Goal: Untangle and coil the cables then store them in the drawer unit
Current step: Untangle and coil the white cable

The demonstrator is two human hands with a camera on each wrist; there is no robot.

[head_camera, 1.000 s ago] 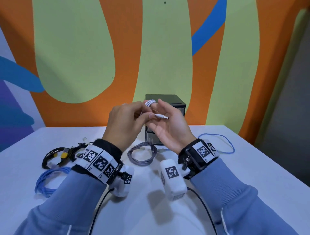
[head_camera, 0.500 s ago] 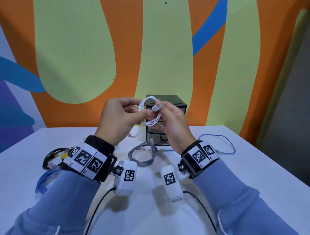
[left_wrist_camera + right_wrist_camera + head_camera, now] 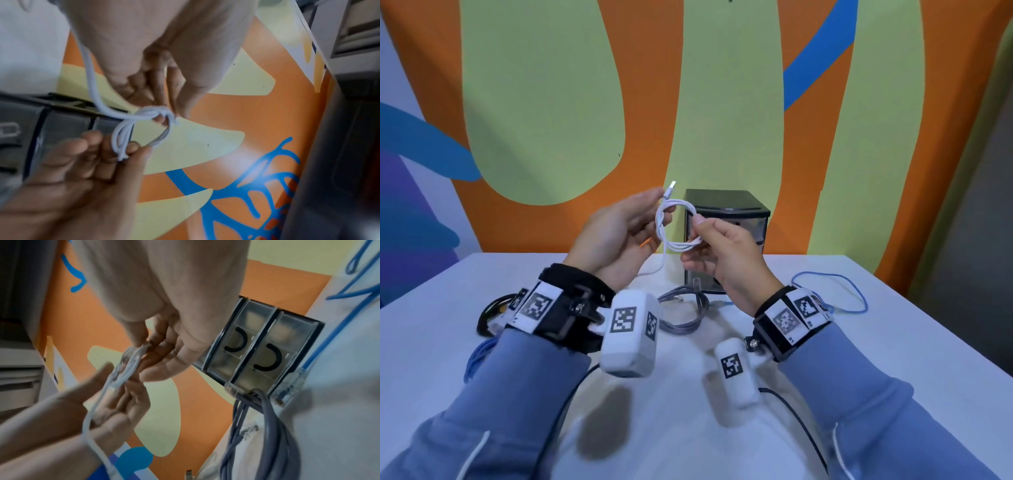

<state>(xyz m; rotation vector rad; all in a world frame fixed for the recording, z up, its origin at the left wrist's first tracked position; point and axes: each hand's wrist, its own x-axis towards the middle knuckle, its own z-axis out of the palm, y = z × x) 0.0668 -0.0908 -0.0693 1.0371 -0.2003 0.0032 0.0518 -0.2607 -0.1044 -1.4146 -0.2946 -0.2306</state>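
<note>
Head view: our white cable [image 3: 677,224], coiled in 2 or 3 loops, hangs above the table [image 3: 893,342], before the drawer unit [image 3: 729,212]. Right hand [image 3: 726,253] pinches its 3 o'clock side; left hand [image 3: 616,236], fingers loosely extended, holds the 9 o'clock side.

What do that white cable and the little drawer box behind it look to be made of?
White cable: smooth, matte rubbery plastic by the look, since it bends into soft loops; its plug tip glints like metal. Drawer box: glossy black shell, probably plastic, with cloudy see-through drawer fronts and black curved handles.
</note>
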